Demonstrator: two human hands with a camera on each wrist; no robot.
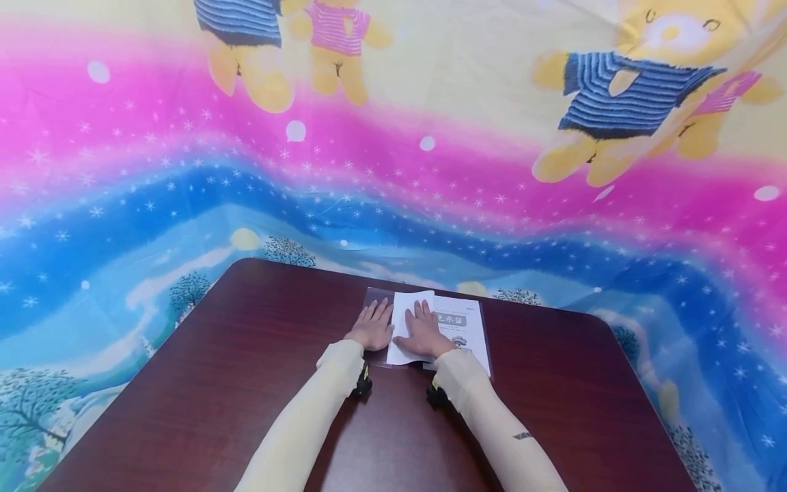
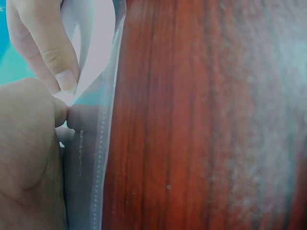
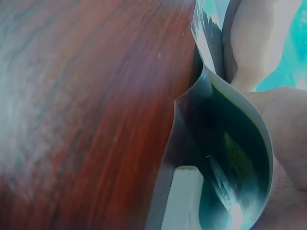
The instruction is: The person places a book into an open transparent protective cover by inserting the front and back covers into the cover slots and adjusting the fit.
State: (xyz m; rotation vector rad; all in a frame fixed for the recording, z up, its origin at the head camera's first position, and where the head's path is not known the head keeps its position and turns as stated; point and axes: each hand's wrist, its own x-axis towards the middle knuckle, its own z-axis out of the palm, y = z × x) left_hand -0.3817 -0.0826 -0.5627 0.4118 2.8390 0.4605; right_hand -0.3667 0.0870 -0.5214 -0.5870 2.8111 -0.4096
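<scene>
A white booklet (image 1: 467, 342) with a grey title banner lies near the table's far edge, with a clear plastic cover (image 1: 378, 294) around it. My left hand (image 1: 373, 326) rests on the plastic at the left, fingers straight. On a white leaf (image 1: 402, 352) folded toward the left lies my right hand (image 1: 424, 333), fingers spread. The left wrist view shows the right thumb (image 2: 53, 57) against the paper beside the left palm, and a dashed seam along the plastic (image 2: 100, 158). Under the curved sheet (image 3: 264, 139) in the right wrist view is a whitish block-like piece (image 3: 184, 196); its kind is unclear.
The dark red-brown wooden table (image 1: 258, 369) has rounded far corners. Behind it hangs a cloth (image 1: 393, 191) printed with bears and snowflakes, reaching down past the table's sides. A black band with a camera (image 1: 363, 383) sits at each wrist.
</scene>
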